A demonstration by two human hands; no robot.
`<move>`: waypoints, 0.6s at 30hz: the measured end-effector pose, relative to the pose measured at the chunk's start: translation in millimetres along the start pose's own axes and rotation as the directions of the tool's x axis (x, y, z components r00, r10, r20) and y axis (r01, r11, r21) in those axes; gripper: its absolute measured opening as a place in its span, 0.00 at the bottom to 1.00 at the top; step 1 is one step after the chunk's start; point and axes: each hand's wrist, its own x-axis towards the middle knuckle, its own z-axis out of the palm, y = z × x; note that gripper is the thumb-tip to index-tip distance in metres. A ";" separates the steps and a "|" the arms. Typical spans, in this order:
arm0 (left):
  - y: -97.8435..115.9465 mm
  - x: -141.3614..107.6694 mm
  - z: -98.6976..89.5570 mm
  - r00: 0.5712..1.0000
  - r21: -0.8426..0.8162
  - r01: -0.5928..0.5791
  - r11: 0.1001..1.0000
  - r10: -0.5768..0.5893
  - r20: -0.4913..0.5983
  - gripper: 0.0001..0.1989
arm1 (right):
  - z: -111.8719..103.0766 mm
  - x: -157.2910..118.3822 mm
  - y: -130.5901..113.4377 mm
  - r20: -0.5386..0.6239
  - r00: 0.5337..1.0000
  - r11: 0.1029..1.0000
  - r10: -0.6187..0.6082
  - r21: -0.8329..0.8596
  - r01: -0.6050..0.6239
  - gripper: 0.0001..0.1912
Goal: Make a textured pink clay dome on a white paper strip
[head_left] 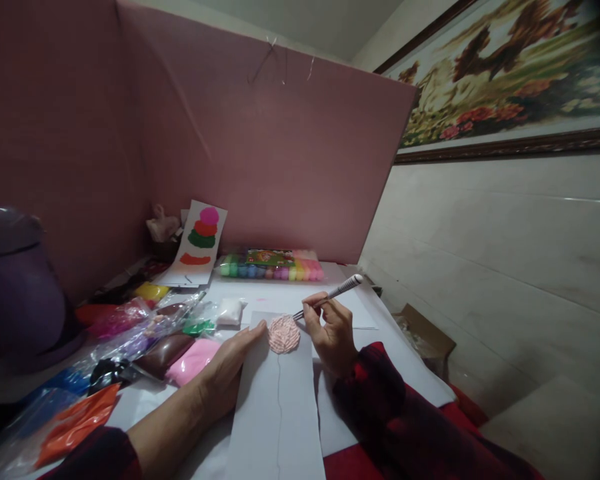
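Observation:
A long white paper card (275, 413) lies in front of me with a thin pencil line running down it. Near its top sits a round, pale pink clay disc (284, 334) with a ridged surface. My left hand (233, 353) grips the card's left edge, thumb on top beside the disc; its other fingers are mostly hidden. Pinched in my right hand (333, 333) is a small fork (347, 287) with a pale, dark-patterned handle. Its tines are at the disc's right upper edge; whether they touch it I cannot tell.
Bags of coloured clay, including pink (195, 360), brown (164, 355), orange (77, 423) and white (231, 311), crowd the left. Behind are a pack of coloured clay (270, 267) and a leaning card with coloured shapes (197, 243). A purple container (17, 293) stands far left, a cardboard box (427, 333) right.

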 end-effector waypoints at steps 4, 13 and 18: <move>0.2 0.2 -0.6 1.000 -0.011 -0.001 1.000 0.001 -0.006 0.22 | -0.4 0.2 -0.2 -0.009 1.000 1.000 0.012 0.014 -0.012 0.06; 2.1 -1.3 0.4 1.000 -0.049 0.015 0.999 -0.016 -0.019 0.21 | 0.9 -1.5 1.0 -0.011 1.000 1.000 -0.007 -0.002 0.007 0.06; 2.8 -0.7 -1.0 1.000 -0.046 0.013 0.999 -0.014 -0.013 0.21 | 0.4 -2.5 -4.6 0.026 0.999 0.998 -0.024 0.052 0.023 0.06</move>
